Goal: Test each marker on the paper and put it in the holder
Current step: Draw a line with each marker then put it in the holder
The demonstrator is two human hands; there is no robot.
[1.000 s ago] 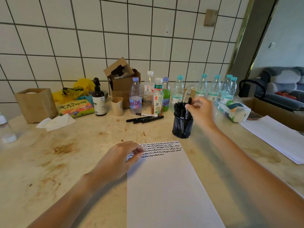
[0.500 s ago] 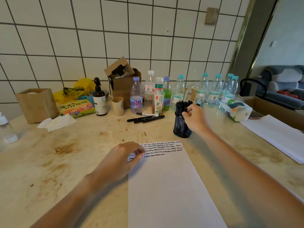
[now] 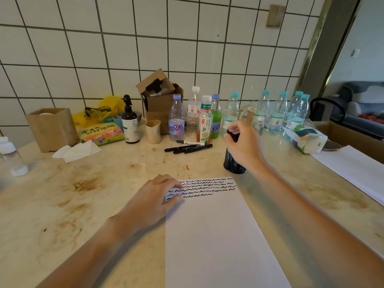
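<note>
Resting on the top-left corner of the white paper sheet [image 3: 209,231], the left hand [image 3: 154,199] lies flat w/ fingers [image 3: 176,185] relaxed, slightly spread, tips on the black squiggle rows. Right hand [image 3: 244,145] sits over the black mesh holder [image 3: 233,164], fingers curled around the black marker tops [image 3: 232,135] sticking out of it; whether it pinches one marker can't be told. Holder stands on the stained beige table [image 3: 83,183], just beyond the paper's top-right corner. Four loose black markers [image 3: 188,147] lie left of the holder, in front of a row of plastic bottles [image 3: 205,119].
</note>
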